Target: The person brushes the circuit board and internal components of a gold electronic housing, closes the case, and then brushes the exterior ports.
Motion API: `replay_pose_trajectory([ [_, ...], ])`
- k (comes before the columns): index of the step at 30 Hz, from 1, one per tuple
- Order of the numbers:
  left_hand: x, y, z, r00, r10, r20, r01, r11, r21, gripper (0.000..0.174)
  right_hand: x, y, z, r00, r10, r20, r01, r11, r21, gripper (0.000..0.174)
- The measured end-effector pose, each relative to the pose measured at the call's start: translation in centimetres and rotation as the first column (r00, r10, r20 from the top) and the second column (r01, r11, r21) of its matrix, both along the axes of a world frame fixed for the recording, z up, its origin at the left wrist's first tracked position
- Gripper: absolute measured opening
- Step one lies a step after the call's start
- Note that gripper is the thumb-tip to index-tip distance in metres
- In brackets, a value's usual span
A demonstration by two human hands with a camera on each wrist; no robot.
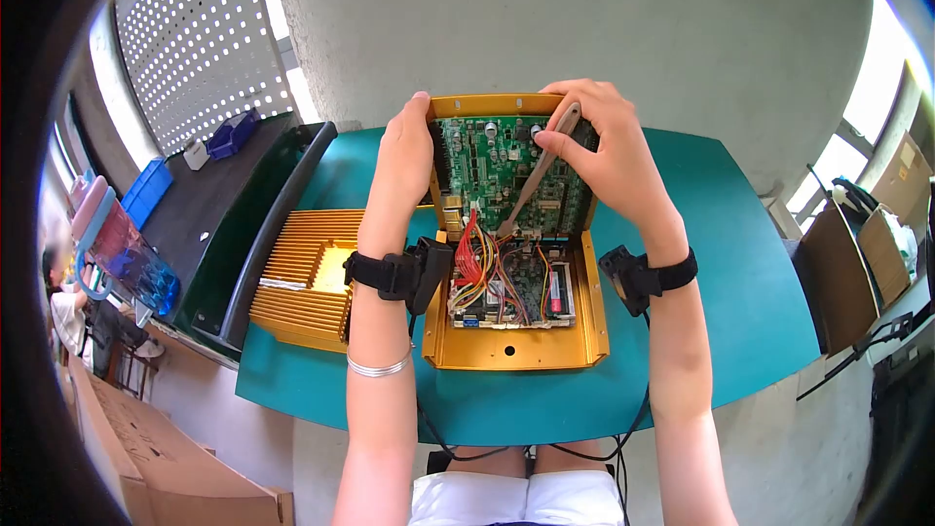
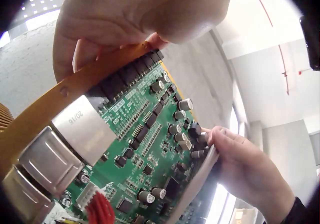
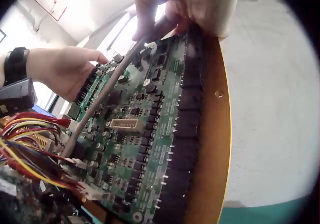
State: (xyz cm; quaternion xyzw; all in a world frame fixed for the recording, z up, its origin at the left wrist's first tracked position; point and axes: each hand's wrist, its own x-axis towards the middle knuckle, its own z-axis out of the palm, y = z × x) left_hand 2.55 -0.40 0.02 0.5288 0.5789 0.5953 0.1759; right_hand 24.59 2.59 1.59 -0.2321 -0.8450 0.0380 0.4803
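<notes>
A gold metal case (image 1: 511,356) stands with its rear panel (image 1: 506,105) upright, a green circuit board (image 1: 487,151) fixed to its inner face. My left hand (image 1: 404,151) grips the panel's left edge, fingers behind it in the left wrist view. At the panel's top right corner is my right hand (image 1: 609,141), fingers over the edge. Its thumb pins a slim grey-brown brush-like tool (image 1: 538,175), which slants down across the board to the wires. Red and yellow wires (image 1: 472,258) run from the board to a lower board (image 1: 526,297) in the case.
A gold finned heat-sink cover (image 1: 307,273) lies left on the green table (image 1: 721,263). Left of it stands a dark bench (image 1: 224,224) with blue bins (image 1: 148,190) and a pink-and-blue bottle (image 1: 127,244). Cardboard boxes (image 1: 847,273) are at the right. Black cables (image 1: 638,419) trail from both wrist cameras.
</notes>
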Motion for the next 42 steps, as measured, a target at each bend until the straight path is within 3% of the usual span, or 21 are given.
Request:
replay_pose_trajectory([
  [8, 0.3, -0.5, -0.1, 1.000, -0.008, -0.010, 0.008, 0.999, 0.043, 0.054, -0.1, -0.2, 0.0, 1.000, -0.026, 0.003, 0.026, 0.999, 0.041, 0.020],
  [11, 0.2, -0.4, 0.1, 1.000, -0.011, 0.005, 0.011, 1.000, -0.014, 0.053, -0.1, 0.0, -0.1, 1.000, -0.008, -0.003, 0.008, 1.000, 0.029, 0.021],
  [16, 0.4, -0.3, -0.2, 0.999, -0.038, 0.026, 0.036, 0.996, 0.078, 0.050, 0.0, 0.0, -0.2, 1.000, -0.006, -0.003, 0.006, 0.998, 0.057, 0.026],
  [26, 0.5, -0.2, -0.3, 0.998, -0.044, 0.035, 0.040, 0.995, 0.090, 0.051, -0.2, -0.2, -0.2, 1.000, -0.026, -0.016, 0.027, 0.998, 0.051, 0.019],
  [40, -0.1, 1.5, -1.7, 0.999, -0.019, 0.035, 0.015, 0.995, 0.104, 0.059, -0.3, 0.3, -0.5, 0.998, -0.055, -0.022, 0.057, 0.997, 0.060, 0.019],
  [42, -0.1, 1.4, -1.5, 0.999, -0.017, 0.033, 0.014, 0.995, 0.094, 0.058, -0.3, 0.3, -0.4, 0.998, 0.011, -0.057, -0.010, 1.000, 0.024, 0.018],
])
